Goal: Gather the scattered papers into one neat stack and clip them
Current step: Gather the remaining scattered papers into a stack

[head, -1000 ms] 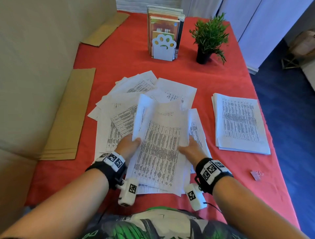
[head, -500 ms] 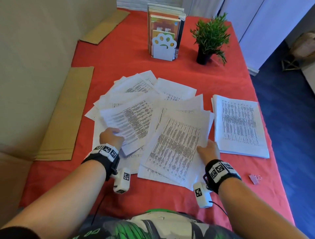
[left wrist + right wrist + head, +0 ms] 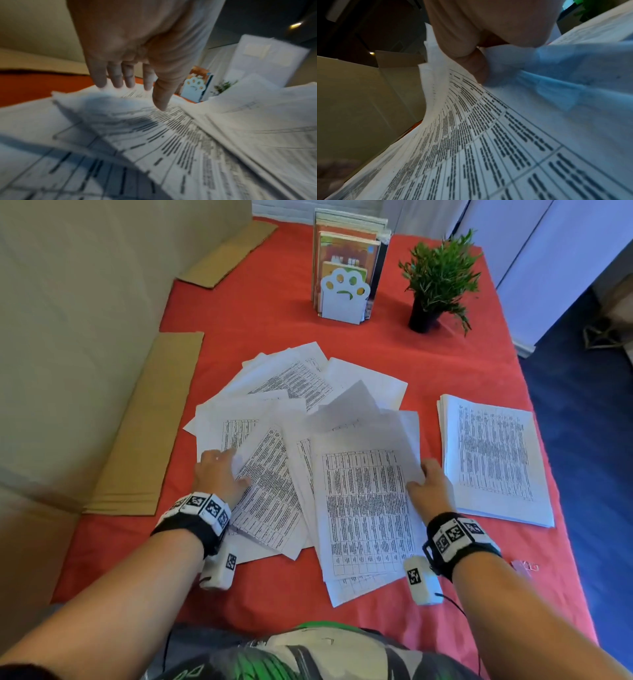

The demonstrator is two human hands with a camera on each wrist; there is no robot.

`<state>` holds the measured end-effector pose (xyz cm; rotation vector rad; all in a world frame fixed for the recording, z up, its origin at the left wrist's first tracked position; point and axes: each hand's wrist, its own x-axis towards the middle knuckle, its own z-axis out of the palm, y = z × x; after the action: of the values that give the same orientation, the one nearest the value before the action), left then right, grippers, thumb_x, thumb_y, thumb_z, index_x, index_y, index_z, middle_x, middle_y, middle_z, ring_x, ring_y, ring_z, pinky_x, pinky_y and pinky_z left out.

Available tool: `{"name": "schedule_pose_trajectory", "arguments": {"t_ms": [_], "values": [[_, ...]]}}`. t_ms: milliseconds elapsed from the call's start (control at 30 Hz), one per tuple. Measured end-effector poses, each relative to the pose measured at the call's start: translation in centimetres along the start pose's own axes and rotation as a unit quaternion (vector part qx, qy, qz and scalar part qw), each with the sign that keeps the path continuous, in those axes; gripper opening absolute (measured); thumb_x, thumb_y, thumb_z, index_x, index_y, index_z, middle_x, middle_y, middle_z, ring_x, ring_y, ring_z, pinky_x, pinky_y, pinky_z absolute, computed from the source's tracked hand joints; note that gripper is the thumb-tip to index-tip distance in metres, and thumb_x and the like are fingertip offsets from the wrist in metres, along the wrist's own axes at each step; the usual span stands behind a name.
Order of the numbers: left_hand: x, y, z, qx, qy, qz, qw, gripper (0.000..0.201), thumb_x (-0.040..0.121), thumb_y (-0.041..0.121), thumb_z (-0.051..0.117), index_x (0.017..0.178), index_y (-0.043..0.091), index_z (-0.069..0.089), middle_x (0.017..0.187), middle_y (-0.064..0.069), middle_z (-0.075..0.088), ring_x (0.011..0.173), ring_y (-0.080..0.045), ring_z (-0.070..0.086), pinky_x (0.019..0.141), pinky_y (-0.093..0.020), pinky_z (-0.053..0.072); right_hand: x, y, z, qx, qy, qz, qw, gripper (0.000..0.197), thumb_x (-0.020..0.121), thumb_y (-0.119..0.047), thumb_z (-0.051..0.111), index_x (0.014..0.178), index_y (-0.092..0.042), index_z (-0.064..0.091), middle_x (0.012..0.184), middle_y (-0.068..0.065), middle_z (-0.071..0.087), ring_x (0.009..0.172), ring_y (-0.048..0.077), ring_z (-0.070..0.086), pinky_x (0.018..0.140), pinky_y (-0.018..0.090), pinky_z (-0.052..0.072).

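Scattered papers lie fanned across the middle of the red table. The left hand rests on their left side, fingers straight and spread on a sheet's edge, thumb pressing the print. The right hand grips a bundle of sheets at its right edge, thumb on top and fingers curled beneath, the far end lifted. A neat stack lies just beside it toward the right edge. A binder clip sits near the front right corner. A book holder and potted plant stand toward the far edge, cardboard along the left.
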<state>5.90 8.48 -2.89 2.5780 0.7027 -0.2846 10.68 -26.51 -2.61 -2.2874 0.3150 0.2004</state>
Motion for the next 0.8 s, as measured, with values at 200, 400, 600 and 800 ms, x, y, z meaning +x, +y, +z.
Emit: {"name": "schedule_pose_trajectory", "arguments": {"t_ms": [200,400,600,800], "values": [[1.3,-1.0,0.4,0.021,-0.086,-0.052,0.995,0.070,0.070,0.017,0.074,0.130,0.012,0.038,0.116,-0.016,0.057,0.096,-0.033,0.062,0.074,-0.035,0.054,1.3,-1.1,-3.5,-0.017,0.117,0.013,0.993,0.028,0.083,0.004,0.047,0.108,-0.003,0.058,0.095,0.012,0.056,0.081,0.029,0.057,0.061,0.023,0.038],[0.7,-2.9,0.0,-0.046,-0.026,-0.081,0.995,0.018,0.086,0.012,0.054,0.097,-0.001,0.058,0.100,-0.023,0.065,0.074,-0.031,0.058,0.055,-0.027,0.041,3.4,-0.8,-5.6,0.136,0.160,0.061,0.976,0.029,0.077,-0.005,0.051,0.102,-0.017,0.058,0.097,0.011,0.066,0.091,0.033,0.067,0.084,0.047,0.056],[-0.7,-3.4,-0.4,-0.067,0.058,-0.136,0.987,0.035,0.093,0.005,0.043,0.124,-0.012,0.046,0.128,-0.034,0.051,0.115,-0.046,0.052,0.092,-0.046,0.043,1.1,-3.0,-2.1,0.204,0.053,0.062,0.976,0.023,0.087,-0.013,0.052,0.109,-0.017,0.057,0.091,0.006,0.067,0.079,0.026,0.066,0.070,0.031,0.054],[-2.2,-3.2,1.2,-0.029,0.039,-0.142,0.989,0.039,0.090,0.014,0.047,0.123,-0.005,0.054,0.147,-0.019,0.029,0.129,-0.040,0.032,0.106,-0.043,0.033,-0.1,-3.4,4.4,0.233,-0.078,0.117,0.962,0.015,0.089,-0.025,0.056,0.093,-0.012,0.064,0.099,0.016,0.070,0.087,0.031,0.067,0.089,0.052,0.054]]}}
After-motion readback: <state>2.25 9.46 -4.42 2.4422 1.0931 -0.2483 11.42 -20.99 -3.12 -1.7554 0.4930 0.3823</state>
